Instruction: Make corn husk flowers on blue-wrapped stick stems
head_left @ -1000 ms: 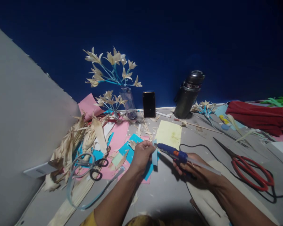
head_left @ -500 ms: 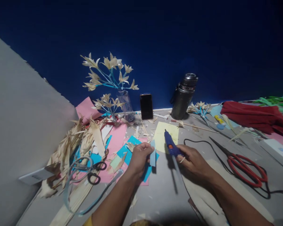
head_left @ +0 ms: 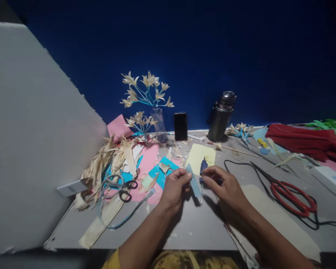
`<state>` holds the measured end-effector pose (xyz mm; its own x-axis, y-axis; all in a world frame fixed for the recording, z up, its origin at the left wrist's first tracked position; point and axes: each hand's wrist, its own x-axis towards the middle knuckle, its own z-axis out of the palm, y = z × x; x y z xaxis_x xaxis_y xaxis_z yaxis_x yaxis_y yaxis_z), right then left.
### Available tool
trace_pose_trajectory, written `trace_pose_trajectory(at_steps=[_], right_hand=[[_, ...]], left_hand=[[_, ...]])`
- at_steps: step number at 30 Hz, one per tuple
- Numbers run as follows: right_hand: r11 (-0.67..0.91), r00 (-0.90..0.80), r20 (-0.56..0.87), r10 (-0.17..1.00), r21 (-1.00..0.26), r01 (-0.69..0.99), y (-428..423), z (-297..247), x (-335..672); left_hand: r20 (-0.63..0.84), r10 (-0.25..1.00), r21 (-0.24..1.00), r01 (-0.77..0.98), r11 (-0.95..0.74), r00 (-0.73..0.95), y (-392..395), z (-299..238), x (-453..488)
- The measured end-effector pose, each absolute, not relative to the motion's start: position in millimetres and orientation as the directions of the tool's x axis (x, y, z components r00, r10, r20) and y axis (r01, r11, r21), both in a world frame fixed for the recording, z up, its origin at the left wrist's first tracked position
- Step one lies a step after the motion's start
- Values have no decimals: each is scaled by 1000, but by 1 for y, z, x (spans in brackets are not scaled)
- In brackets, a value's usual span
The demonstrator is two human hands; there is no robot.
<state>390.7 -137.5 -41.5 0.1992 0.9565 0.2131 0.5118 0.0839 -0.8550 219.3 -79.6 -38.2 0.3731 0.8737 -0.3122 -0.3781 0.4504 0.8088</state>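
A light-blue strip of paper is pinched between the thumb and fingers of my left hand. Just right of it stands a dark blue hot glue gun, its nozzle pointing away over the yellow paper and a pale glue stick at its rear. My right hand is over the gun's right side, thumb and index finger apart near the strip; it hides the handle, and its other fingers are mostly covered. Left of my hands, a pale husk flower lies on blue paper.
Red-handled scissors and a black cord lie at right. Dried husks, black-handled scissors and a curled blue ribbon crowd the left. Behind are a vase of flowers, a phone and a flask.
The glue gun has turned from tilted to pointing straight away, and my right hand's fingers have loosened around it. The strip has tilted and come closer to my right hand. The view has shifted.
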Motion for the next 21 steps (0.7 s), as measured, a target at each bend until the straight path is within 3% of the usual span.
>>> trace_pose_trajectory(at_steps=[3, 8, 10, 12, 14, 16, 18, 21], right_hand=[[-28, 205, -6, 979, -994, 104, -144, -40, 362], [-51, 284, -74, 956, -995, -88, -148, -45, 341], [-66, 305, -91, 948, -993, -94, -150, -50, 343], [-83, 339, -117, 934, -990, -113, -152, -54, 348], [-99, 365, -158, 918, -979, -176, -153, -59, 352], [-104, 363, -189, 912, -965, -242, -153, -63, 354], [-100, 341, -196, 919, -955, -279, -153, -64, 354], [-94, 316, -188, 930, -953, -289, -153, -63, 352]], left_hand=[[-316, 878, 784, -421, 455, 361, -96, -36, 224], [-318, 884, 820, -369, 438, 342, -105, -34, 213], [-306, 892, 905, -190, 381, 333, -98, -35, 196], [-193, 963, 977, 131, 170, 187, -84, -36, 175], [-44, 998, 886, 464, 14, 53, -68, -37, 157], [13, 999, 725, 688, -41, 45, -53, -40, 147], [-15, 997, 606, 794, -48, 71, -44, -45, 145], [-40, 998, 622, 782, -21, 58, -39, -55, 151]])
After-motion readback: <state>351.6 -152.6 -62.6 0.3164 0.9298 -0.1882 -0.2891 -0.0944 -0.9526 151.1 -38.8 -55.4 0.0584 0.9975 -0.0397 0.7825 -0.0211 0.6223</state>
